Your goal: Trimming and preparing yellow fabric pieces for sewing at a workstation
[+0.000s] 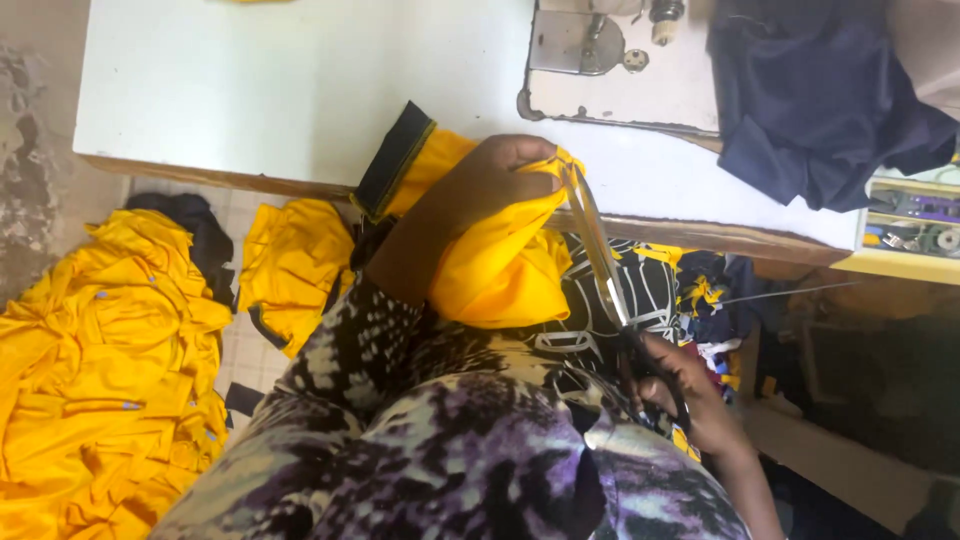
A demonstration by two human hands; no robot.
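Both hands work together: your left hand [490,185] pinches the yellow knit fabric piece [500,265] taut at the white table's edge [250,100], so the long steel scissors [597,245], gripped in your right hand [690,390], meet a firm edge.

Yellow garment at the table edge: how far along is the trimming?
Done, apparently: a heap of yellow pieces lies on the floor at the left, though nothing shows they are finished. In hand: the left hand grips a yellow garment with a dark band at the table edge, while the right hand works scissors at the pinched fold. Left: cannot tell; dark blue fabric sits untouched by the sewing machine plate.
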